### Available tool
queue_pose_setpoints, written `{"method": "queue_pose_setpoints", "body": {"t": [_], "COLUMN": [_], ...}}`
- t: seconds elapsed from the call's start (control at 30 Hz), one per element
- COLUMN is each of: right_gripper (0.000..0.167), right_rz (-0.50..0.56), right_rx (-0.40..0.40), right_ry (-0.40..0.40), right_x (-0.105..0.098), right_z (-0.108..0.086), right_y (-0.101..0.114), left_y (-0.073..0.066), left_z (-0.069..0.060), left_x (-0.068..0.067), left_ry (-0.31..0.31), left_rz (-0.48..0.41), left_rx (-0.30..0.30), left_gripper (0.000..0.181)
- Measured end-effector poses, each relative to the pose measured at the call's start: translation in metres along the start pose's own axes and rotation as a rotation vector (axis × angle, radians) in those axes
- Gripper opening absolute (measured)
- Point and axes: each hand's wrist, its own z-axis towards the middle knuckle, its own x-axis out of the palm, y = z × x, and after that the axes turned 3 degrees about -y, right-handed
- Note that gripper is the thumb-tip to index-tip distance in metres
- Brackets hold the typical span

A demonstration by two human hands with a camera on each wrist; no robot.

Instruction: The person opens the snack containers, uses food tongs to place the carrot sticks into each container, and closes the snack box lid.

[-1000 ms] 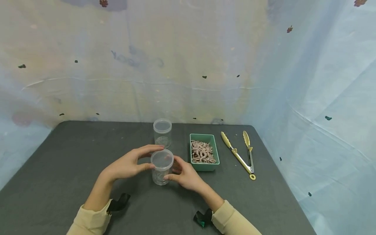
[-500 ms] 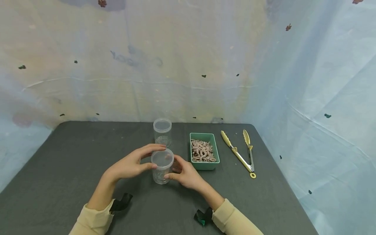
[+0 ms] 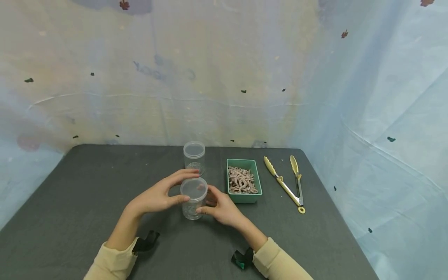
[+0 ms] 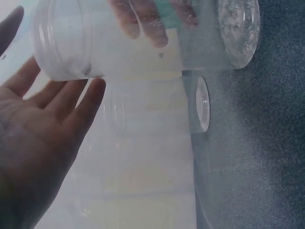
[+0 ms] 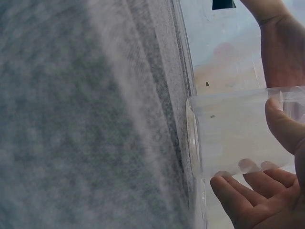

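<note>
Dark grey cloth covers the surface [image 3: 70, 217], seen from above. Nearest, at left and right, are two cream sleeves [image 3: 112, 258], each with a black strap [image 3: 146, 242]. From the left, the left hand [image 3: 157, 196] has its thumb and fingers curved around the rim of a clear lid [image 3: 193, 188]. That lid seems seated on the near jar [image 3: 190, 212], which is transparent and upright at the centre. From the right, the right hand [image 3: 222, 210] grasps the jar's body between thumb and fingers. The step in hand appears to be working the lid while steadying the jar; whether to loosen or tighten it, I cannot tell. The next move probably calls for a firm right hold while the left fingers turn or lift. Beyond, to the right, a green tray [image 3: 245, 199] holds small, pale brown curled pieces [image 3: 241, 181]. Farther right lie gold-and-silver tongs [image 3: 288, 191], arms spread apart. Behind the near jar stands a similar lidded far jar [image 3: 190, 161]. Farthest hangs a pale, wrinkled backdrop [image 3: 224, 58] with small dark marks.
</note>
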Motion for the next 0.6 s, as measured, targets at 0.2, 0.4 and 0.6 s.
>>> {"method": "queue_pose_setpoints", "body": {"t": [0.2, 0.4, 0.6], "right_gripper": [0.073, 0.073, 0.073], "right_rz": [0.008, 0.005, -0.003], "right_rx": [-0.005, 0.011, 0.016], "right_ry": [0.002, 0.002, 0.002], "right_x": [-0.001, 0.0, 0.0], "right_z": [0.0, 0.0, 0.0], "right_y": [0.0, 0.0, 0.0], "left_y": [0.0, 0.0, -0.001], "left_z": [0.001, 0.005, 0.004], "left_x": [0.001, 0.009, 0.01], "left_ry": [-0.041, -0.132, -0.076], "left_rz": [0.063, 0.13, 0.105], "left_rx": [-0.007, -0.075, -0.047], "left_gripper": [0.06, 0.065, 0.066]}}
